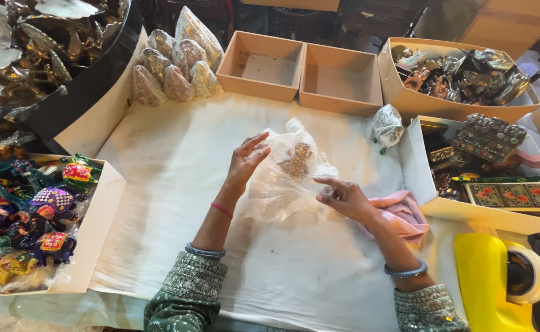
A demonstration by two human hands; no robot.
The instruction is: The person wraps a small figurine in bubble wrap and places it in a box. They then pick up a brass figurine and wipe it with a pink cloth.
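Observation:
A clear plastic bag [282,184] lies on the white cloth [171,184], with a small brown-gold figurine [295,160] inside it. My left hand [245,160] holds the bag's left edge with fingers spread. At the bag's right edge my right hand [342,195] pinches the plastic. A pink cloth [405,215] sits under my right wrist.
Two empty tan boxes [260,64] [340,77] stand at the back. Bagged figurines [174,64] pile at back left; one wrapped figurine [386,126] stands right. Boxes of painted elephants [30,215], metal ornaments [460,74] and decorated boxes [491,166] surround the cloth. A yellow tape dispenser [491,283] sits at bottom right.

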